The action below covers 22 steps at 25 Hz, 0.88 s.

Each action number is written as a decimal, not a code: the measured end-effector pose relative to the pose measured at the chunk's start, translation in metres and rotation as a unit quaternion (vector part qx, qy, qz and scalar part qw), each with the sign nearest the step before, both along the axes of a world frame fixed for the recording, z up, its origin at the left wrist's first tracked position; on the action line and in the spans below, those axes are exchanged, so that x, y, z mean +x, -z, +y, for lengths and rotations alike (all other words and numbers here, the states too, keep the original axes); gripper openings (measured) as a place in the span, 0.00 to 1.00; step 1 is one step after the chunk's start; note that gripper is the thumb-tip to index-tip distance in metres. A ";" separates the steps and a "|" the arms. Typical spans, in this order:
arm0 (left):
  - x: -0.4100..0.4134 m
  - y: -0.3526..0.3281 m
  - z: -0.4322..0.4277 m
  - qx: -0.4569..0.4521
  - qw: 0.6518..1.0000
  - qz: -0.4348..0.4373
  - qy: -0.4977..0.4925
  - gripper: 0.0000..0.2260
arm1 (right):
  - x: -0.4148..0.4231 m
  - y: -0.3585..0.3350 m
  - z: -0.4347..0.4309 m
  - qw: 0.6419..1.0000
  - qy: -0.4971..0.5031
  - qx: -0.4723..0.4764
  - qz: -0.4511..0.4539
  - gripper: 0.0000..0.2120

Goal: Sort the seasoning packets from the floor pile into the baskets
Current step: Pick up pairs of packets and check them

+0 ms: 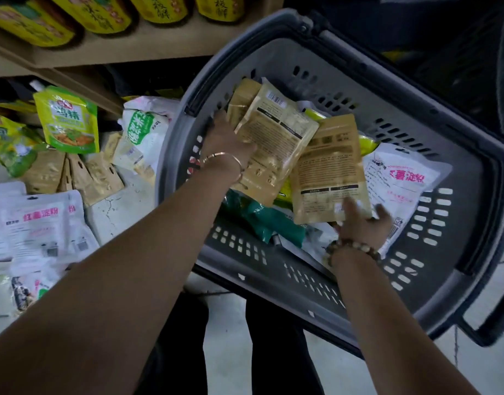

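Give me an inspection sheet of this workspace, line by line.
Surface: bare concrete floor, cracked.
Job's things: grey basket holding upper tan packet, lower tan packet, white packet; floor pile left of it.
Clutter: nothing seen.
Grippers: left hand grips upper tan packet; right hand touches lower tan packet, grip blurred.
Cables: nothing seen.
Surroundings: shelf with yellow bottles.

Left hand (228, 139) reaching forward, fingers curled in grip; right hand (364, 228) nearer, fingers spread.
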<state>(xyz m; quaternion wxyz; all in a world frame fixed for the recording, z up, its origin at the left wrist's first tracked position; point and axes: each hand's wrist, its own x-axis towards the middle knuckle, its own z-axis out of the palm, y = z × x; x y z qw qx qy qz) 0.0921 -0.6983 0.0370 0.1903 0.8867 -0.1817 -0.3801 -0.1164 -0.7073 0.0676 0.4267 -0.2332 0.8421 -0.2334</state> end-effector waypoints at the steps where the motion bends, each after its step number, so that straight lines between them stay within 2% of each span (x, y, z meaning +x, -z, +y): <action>1: -0.006 -0.002 0.007 -0.006 0.998 -0.042 0.035 0.35 | -0.005 -0.004 -0.002 0.996 -0.057 -0.038 0.059 0.30; 2: -0.013 -0.004 0.013 -0.026 0.992 -0.091 0.080 0.35 | -0.009 -0.008 -0.004 0.980 -0.140 -0.091 0.110 0.31; 3: -0.018 -0.005 0.018 -0.054 0.981 -0.131 0.130 0.34 | -0.010 -0.009 -0.007 0.947 -0.241 -0.151 0.150 0.29; 5: -0.024 -0.001 0.016 -0.074 0.956 -0.155 0.237 0.35 | -0.006 -0.004 -0.019 0.849 -0.445 -0.211 0.194 0.23; 7: -0.024 0.007 0.003 -0.053 0.945 -0.147 0.287 0.36 | 0.005 0.011 -0.035 0.768 -0.581 -0.164 0.216 0.23; 9: -0.025 0.017 -0.013 -0.029 0.943 -0.145 0.299 0.34 | 0.015 0.030 -0.047 0.717 -0.642 -0.082 0.259 0.24; 12: -0.031 0.031 -0.012 0.022 0.929 -0.129 0.345 0.30 | 0.017 0.050 -0.040 0.695 -0.655 -0.048 0.293 0.27; 16: -0.043 0.037 0.017 0.047 0.933 -0.090 0.346 0.28 | 0.009 0.054 -0.013 0.685 -0.660 -0.053 0.304 0.28; 22: -0.052 0.042 0.059 0.092 0.926 -0.067 0.361 0.30 | -0.004 0.053 0.043 0.685 -0.671 -0.008 0.285 0.31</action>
